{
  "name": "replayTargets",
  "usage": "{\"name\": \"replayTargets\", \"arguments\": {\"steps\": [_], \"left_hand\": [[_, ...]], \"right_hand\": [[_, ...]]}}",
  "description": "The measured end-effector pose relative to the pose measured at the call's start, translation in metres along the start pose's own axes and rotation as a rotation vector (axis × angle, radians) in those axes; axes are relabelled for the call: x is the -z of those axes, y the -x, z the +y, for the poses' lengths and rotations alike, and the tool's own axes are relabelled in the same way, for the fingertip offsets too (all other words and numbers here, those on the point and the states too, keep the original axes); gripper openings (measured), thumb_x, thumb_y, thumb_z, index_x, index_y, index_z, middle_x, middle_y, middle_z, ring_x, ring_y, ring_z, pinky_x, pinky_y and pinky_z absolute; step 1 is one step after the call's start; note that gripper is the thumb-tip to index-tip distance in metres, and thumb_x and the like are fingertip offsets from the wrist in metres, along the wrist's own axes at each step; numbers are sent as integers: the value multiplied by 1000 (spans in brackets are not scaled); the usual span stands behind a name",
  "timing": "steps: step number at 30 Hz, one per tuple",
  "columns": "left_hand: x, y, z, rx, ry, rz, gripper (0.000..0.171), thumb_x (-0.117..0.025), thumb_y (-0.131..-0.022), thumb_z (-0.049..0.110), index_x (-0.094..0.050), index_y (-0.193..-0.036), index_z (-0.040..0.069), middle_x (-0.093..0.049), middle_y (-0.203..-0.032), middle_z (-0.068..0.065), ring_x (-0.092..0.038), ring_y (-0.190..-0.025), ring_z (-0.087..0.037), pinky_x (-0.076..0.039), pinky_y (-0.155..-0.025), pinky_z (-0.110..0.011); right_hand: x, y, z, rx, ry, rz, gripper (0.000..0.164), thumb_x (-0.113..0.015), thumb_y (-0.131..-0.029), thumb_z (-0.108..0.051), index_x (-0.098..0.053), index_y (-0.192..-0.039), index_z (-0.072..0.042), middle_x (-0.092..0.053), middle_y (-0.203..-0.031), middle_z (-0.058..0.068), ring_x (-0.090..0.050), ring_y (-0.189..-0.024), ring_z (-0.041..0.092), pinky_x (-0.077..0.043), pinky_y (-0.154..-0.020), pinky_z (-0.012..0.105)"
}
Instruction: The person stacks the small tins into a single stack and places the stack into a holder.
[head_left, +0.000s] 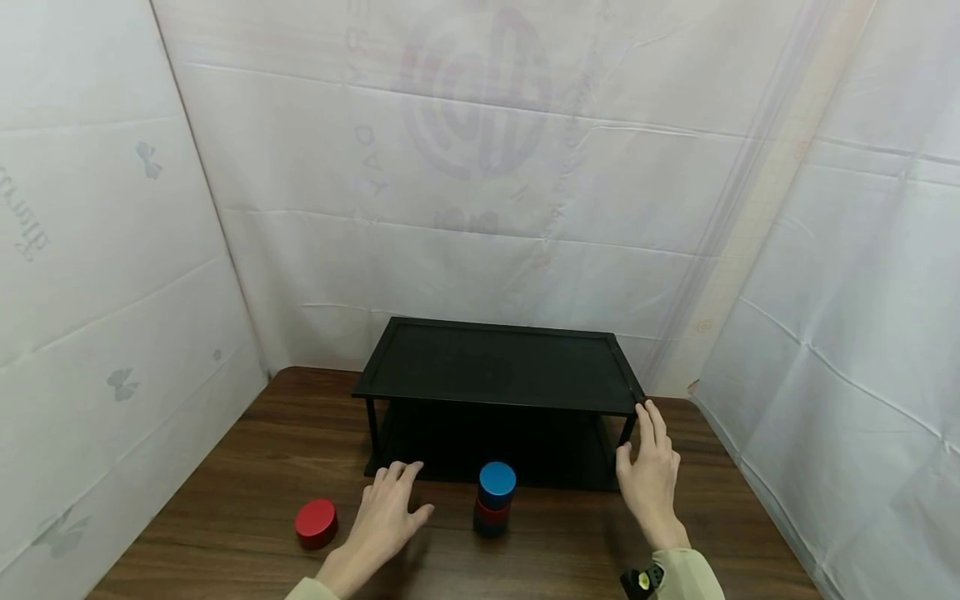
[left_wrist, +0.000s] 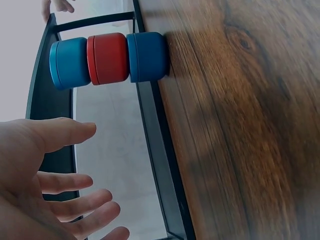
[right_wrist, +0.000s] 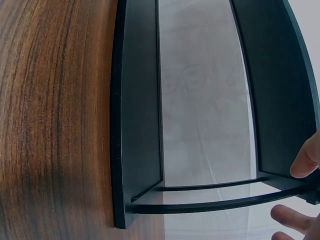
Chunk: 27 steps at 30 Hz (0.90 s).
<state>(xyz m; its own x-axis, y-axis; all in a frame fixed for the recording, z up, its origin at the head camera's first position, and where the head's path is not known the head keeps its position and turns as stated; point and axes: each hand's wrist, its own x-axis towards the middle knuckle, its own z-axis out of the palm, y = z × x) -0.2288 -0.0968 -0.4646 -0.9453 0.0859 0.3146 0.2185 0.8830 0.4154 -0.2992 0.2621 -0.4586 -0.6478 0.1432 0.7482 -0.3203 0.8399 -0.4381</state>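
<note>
A two-tier black shelf rack stands on the table. Near the right front corner of its upper tier is my right hand, fingers mostly straight and fingertips right at the edge. In the right wrist view its thumb overlaps the upper tier's underside. Before the rack, three short round containers form an upright stack, blue above and below, red between. Left of that stack my left hand is held over the table, fingers spread and holding nothing. A single red round container lies to its left.
The brown wooden table carries everything. White sheeting hangs behind the rack and along both sides. Slim black posts join the rack's tiers, and the lower tier's front edge lies close behind the stack.
</note>
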Motion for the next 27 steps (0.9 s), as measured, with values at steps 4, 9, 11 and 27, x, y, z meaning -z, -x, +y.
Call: {"name": "replayTargets", "arguments": {"steps": [4, 9, 11, 27], "left_hand": [[1, 1, -4, 9, -3, 4, 59, -82, -74, 25, -60, -124, 3, -61, -115, -15, -56, -98, -31, -49, -73, -47], [2, 1, -7, 22, -12, 0, 58, -82, -74, 26, -60, -124, 4, -61, -115, -16, -56, -99, -31, -49, -74, -49], [2, 1, -8, 29, -15, -1, 58, -82, -75, 26, -60, -124, 4, -61, -115, -16, -56, -100, -31, -49, -74, -49], [8, 6, -22, 65, -24, 16, 60, -81, -76, 25, -59, -126, 2, -60, -117, -19, -57, -103, -36, -48, -78, -58]], "right_hand": [[0, 0, 0, 2, 2, 6, 63, -62, -79, 9, -46, -140, -1, -43, -146, 18, -55, -95, 42, -37, -74, 54], [0, 0, -1, 0, 6, 6, 63, -63, -79, 9, -46, -139, -1, -43, -147, 18, -55, -94, 42, -37, -74, 54], [0, 0, -2, 0, 6, 4, 63, -63, -79, 9, -46, -140, -1, -43, -147, 17, -55, -94, 41, -37, -74, 54], [0, 0, -1, 6, 1, -1, 63, -63, -80, 10, -45, -140, 0, -42, -147, 19, -55, -96, 42, -38, -76, 55]]}}
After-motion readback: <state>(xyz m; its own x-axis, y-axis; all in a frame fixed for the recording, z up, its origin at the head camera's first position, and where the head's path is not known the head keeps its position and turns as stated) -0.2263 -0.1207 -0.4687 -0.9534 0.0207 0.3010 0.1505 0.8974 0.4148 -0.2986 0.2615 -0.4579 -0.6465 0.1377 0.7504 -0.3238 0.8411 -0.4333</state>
